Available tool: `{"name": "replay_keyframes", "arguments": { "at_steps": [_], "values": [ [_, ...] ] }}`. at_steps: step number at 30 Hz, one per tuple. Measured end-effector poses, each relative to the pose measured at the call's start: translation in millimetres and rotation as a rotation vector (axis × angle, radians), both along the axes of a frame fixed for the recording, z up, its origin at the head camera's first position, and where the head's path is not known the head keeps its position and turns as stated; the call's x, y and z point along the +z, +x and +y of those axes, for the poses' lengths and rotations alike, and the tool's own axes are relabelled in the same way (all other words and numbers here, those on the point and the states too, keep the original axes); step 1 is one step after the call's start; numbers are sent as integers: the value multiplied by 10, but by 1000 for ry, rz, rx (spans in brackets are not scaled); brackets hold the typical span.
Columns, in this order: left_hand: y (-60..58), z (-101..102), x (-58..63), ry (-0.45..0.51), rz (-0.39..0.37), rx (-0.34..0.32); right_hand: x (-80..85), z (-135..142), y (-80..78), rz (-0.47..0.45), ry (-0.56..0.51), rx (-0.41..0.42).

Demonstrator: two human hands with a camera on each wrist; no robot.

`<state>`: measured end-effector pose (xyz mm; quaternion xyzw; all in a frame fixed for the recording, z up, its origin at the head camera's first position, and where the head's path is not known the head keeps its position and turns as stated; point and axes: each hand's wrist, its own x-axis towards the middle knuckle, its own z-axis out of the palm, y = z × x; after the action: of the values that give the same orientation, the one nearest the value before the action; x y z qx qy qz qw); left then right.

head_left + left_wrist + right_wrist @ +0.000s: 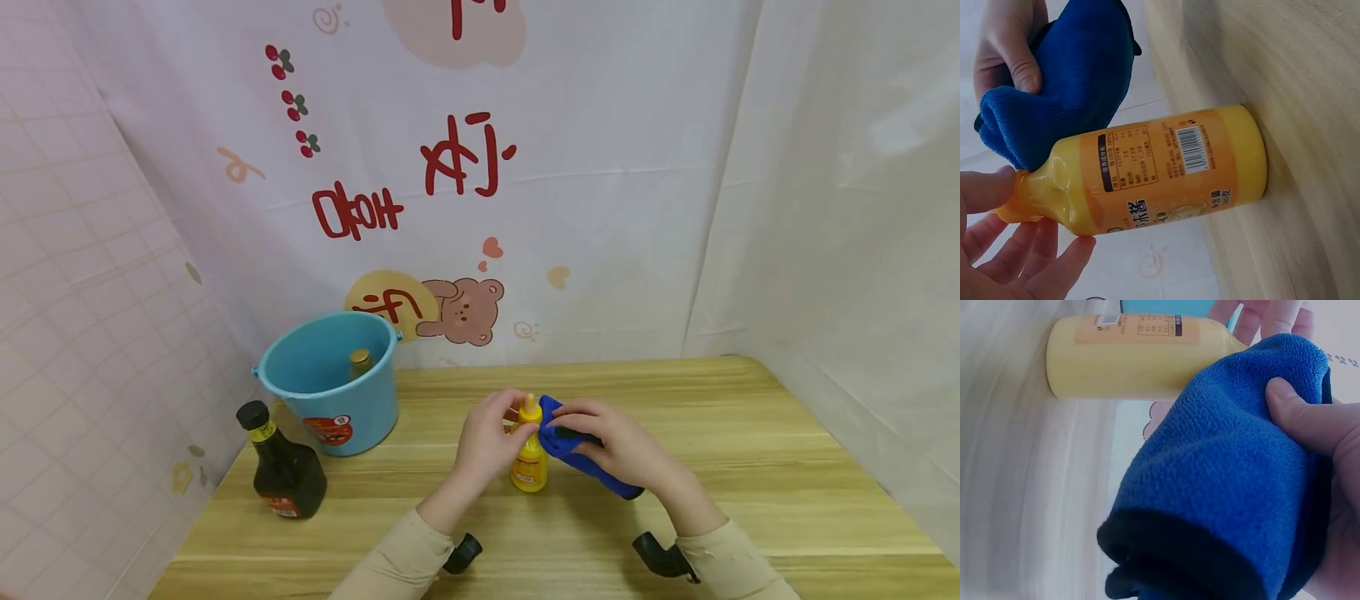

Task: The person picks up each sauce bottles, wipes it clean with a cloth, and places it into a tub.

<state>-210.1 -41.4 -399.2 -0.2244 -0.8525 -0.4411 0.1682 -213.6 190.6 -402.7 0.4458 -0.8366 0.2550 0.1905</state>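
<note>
Reads as the wiping step: yellow bottle [529, 468] is upright on the table [750, 467], blue cloth [1210, 456] at its 3 o'clock, apparently touching neck and shoulder. Left hand [483, 435] at 9 o'clock, thumb and fingers pinching the neck end. Right hand [618, 442] pinches the cloth, thumb on top. Next move likely needs left steadying the neck, right working cloth down the body, light side pressure, tipping risk. Dark bottle [288, 479] at 9 o'clock, blue bucket [367, 412] at 10, both well apart.
</note>
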Motion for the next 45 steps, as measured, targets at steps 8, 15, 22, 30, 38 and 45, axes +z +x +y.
{"name": "replay_keyframes", "arguments": {
  "at_steps": [8,15,22,30,38,45],
  "values": [
    [10,8,9,-17,18,8,-45,38,11,2,26,5],
    [9,16,13,-15,9,6,-92,112,32,-85,71,-10],
    [17,15,28,-24,-5,11,-129,135,23,-121,85,10],
    [12,1,24,-15,-5,9,-260,50,8,-199,210,24],
    [11,-28,29,-30,-33,-19,-348,-38,3,-226,325,21],
    [5,-51,31,-65,-35,-43,-326,35,-11,-216,259,37]
  ]
}}
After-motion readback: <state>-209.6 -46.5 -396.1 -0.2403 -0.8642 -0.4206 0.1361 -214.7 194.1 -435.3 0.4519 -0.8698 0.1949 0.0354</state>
